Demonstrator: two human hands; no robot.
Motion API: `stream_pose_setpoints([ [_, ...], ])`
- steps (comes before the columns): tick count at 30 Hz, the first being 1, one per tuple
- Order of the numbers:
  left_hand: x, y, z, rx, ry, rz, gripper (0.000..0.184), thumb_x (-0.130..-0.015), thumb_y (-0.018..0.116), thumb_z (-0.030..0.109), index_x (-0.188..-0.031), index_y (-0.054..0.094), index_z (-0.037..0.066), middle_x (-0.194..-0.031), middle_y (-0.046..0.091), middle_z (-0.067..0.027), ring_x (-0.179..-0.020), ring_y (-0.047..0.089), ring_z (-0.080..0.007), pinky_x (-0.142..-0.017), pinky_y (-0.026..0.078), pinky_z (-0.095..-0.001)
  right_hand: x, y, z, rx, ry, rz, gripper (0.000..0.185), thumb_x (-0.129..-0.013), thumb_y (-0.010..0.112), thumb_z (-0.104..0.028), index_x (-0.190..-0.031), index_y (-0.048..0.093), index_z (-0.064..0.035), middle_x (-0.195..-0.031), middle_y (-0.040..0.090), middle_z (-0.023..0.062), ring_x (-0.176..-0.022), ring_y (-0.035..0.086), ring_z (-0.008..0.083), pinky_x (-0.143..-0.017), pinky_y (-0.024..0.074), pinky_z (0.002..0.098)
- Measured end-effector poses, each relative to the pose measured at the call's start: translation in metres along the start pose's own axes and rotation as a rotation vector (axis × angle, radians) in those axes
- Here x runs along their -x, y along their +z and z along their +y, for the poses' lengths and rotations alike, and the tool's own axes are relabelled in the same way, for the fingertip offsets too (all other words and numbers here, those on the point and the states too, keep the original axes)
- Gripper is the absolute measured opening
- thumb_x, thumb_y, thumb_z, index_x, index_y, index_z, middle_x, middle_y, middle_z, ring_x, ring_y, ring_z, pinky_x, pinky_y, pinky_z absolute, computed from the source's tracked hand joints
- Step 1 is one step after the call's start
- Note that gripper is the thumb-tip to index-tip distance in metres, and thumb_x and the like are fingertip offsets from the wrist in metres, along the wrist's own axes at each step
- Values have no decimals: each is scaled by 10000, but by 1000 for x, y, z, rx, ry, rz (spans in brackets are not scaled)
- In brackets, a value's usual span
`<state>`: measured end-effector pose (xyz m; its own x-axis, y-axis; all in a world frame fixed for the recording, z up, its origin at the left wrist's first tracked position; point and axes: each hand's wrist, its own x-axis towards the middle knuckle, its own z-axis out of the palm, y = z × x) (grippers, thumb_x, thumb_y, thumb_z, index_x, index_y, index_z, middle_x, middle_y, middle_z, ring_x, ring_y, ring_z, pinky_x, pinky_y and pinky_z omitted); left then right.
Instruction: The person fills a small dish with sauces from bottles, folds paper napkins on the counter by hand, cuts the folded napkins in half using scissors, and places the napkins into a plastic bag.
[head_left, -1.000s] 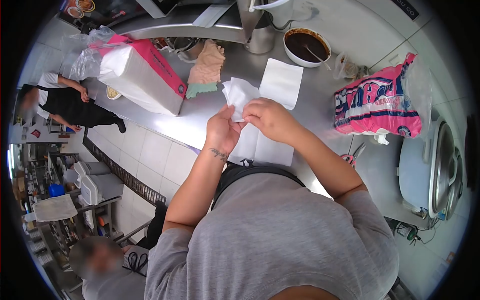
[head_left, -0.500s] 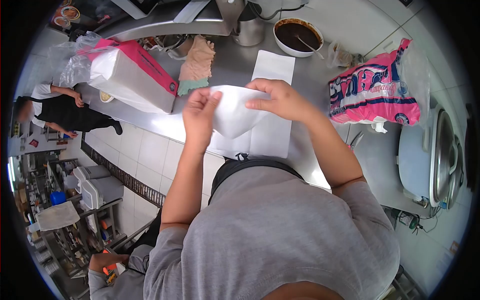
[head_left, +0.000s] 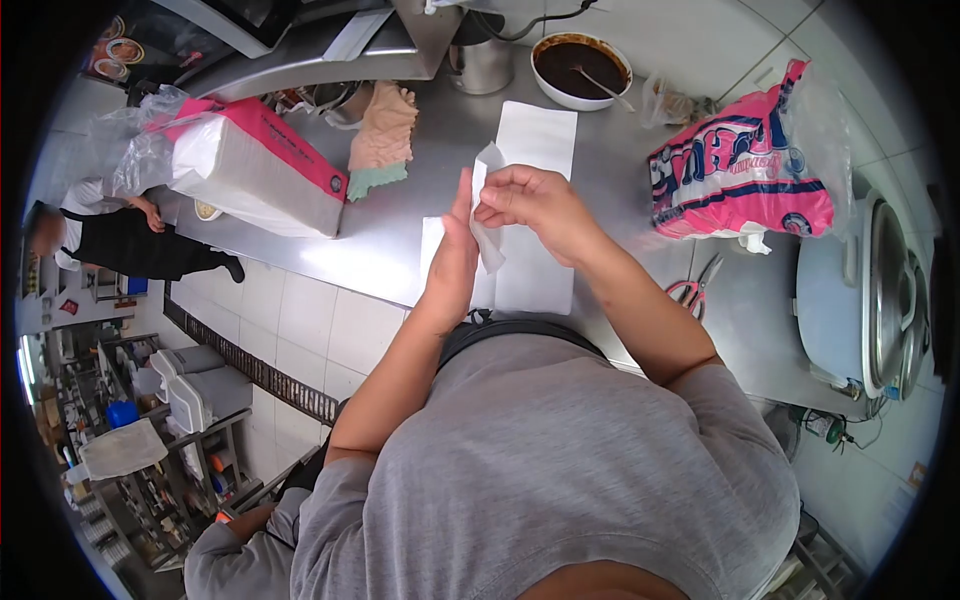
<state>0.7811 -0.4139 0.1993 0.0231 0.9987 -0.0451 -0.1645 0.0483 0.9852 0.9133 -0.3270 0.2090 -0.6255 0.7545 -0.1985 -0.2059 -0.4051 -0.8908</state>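
A thin white paper point(head_left: 487, 250) stands on edge between my two hands, over the steel counter. My left hand point(head_left: 457, 250) is held upright with its fingers straight, the palm against the paper's left side. My right hand point(head_left: 535, 208) pinches the paper from the right, thumb and fingers together. Under and behind my hands lie flat white sheets point(head_left: 540, 137) on the counter, reaching to its front edge. Beyond them to the left is a peach cloth with a green edge point(head_left: 384, 138).
A large napkin pack point(head_left: 258, 168) lies at the left, a pink plastic package point(head_left: 745, 165) at the right. A bowl of dark sauce point(head_left: 582, 68) stands at the back. Scissors point(head_left: 695, 290) lie near my right forearm. Co-workers are at the far left point(head_left: 125, 235) and lower left point(head_left: 245, 560).
The paper was spread open between both hands and is now seen edge-on. My left hand has straightened and moved right; my right hand has come closer to it.
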Motion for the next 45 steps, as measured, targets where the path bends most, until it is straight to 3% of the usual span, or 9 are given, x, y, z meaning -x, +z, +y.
stream_pose_setpoints([
  [3,-1,4,11,234,-47,-20,998,-836,116,774,-1481,-28,25,-1545,78,-164,-1434,49,-260,-1145,40,-380,1,-3,6,77,-48,0,199,-800,713,-114,-938,629,1,-878,649,66,-812,623,129,-754,501,254],
  [11,-4,9,-2,102,-6,55,1029,-825,95,785,-1466,-67,-3,-1557,-19,-139,-1437,-9,-250,-1143,-7,-356,4,6,9,266,-42,82,155,-780,708,-59,-899,635,8,-882,641,57,-817,613,126,-739,500,252],
  [15,-3,8,-3,55,-32,48,1033,-825,91,784,-1460,-78,-13,-1557,-53,-145,-1438,-32,-251,-1141,-20,-353,0,3,13,179,-12,85,141,-788,688,-53,-894,641,27,-896,642,69,-811,615,134,-728,504,254],
  [23,-4,7,-4,169,-52,73,1061,-813,106,801,-1457,-86,-20,-1548,23,-181,-1438,6,-256,-1142,-8,-347,-1,-3,16,266,-66,5,137,-775,696,-50,-877,647,26,-953,642,69,-846,607,131,-765,497,258],
  [29,-7,5,-5,276,-104,78,1098,-795,127,821,-1455,-74,-33,-1538,56,-203,-1436,27,-258,-1144,-3,-339,-1,-2,21,372,-91,49,121,-700,718,-79,-774,688,12,-834,670,55,-750,599,126,-702,476,259],
  [36,-7,3,-8,252,-128,117,1105,-799,133,819,-1450,-60,-53,-1537,45,-207,-1436,27,-257,-1144,-1,-336,-3,2,24,475,-113,53,116,-724,689,-69,-796,694,20,-916,667,79,-794,607,142,-734,479,271],
  [38,-6,3,-9,282,-115,149,1032,-852,174,760,-1454,-35,-51,-1526,102,-203,-1427,86,-257,-1145,53,-341,-4,1,21,525,-66,33,122,-745,700,-59,-837,701,22,-1017,657,96,-869,606,153,-802,487,275],
  [41,-9,-1,-9,290,-114,118,875,-940,263,612,-1462,-2,-39,-1495,203,-189,-1397,195,-249,-1132,153,-347,-7,-3,25,455,-39,26,117,-760,695,-65,-837,699,23,-998,658,83,-863,601,152,-810,475,269],
  [45,-8,1,1,445,-155,185,729,-972,485,331,-1461,89,-37,-1405,372,-169,-1307,359,-205,-1084,272,-325,-11,-8,30,359,-37,39,130,-759,694,-100,-819,690,14,-856,658,64,-765,596,138,-707,466,274],
])
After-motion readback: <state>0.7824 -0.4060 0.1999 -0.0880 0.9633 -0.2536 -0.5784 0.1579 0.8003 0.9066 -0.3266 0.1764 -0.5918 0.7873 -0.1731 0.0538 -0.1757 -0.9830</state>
